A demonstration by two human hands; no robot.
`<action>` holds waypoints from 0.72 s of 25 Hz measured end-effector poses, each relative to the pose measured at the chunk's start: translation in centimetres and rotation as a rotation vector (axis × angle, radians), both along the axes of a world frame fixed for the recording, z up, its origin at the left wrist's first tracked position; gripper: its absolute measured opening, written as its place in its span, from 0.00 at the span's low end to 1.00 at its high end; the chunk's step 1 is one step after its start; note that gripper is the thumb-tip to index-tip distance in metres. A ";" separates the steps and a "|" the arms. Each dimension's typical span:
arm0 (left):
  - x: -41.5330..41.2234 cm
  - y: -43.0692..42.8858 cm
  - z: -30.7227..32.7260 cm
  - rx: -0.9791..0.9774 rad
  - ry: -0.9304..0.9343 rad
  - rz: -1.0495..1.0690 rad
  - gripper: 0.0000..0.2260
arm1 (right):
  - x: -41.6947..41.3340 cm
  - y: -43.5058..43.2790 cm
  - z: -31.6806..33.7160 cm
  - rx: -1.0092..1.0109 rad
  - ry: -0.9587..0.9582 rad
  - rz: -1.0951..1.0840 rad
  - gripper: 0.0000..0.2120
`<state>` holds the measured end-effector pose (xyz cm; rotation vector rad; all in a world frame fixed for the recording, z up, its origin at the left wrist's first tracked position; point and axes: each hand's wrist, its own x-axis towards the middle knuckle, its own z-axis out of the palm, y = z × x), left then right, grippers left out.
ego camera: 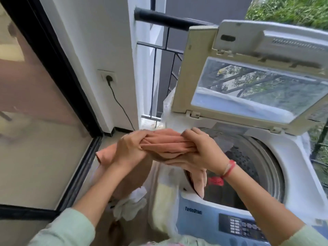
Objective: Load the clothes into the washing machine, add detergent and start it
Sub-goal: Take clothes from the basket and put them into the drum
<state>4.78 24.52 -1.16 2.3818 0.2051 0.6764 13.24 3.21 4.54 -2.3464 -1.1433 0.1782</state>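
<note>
A bunched peach-coloured garment (165, 144) is stretched between both hands just left of the washer's opening. My left hand (131, 148) grips its left end and my right hand (198, 148) grips its right end, with a loose end hanging down over the drum rim. The top-loading washing machine (292, 167) stands at the right with its lid (257, 82) raised. Inside the drum (252, 166) lie dark and red clothes. The control panel (236, 226) is at the front, near my right forearm.
A glass sliding door with a black frame (74, 103) fills the left. A wall socket with a plugged cable (108, 79) sits on the white pillar. White and pale yellow cloth (131, 201) hangs beside the washer's left side. A balcony railing (159, 68) runs behind.
</note>
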 end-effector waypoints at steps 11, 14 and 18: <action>6.2 -8.2 3.9 0.068 0.594 -0.456 0.32 | 5.9 -16.0 -4.8 -0.565 0.139 -0.343 0.20; 3.1 -1.9 0.2 -0.056 0.524 -0.258 0.32 | 5.1 -12.8 -5.6 -0.447 0.159 -0.420 0.13; -0.5 7.2 -7.2 0.086 0.806 -0.024 0.38 | 3.6 0.2 -2.1 -0.052 -0.035 -0.334 0.11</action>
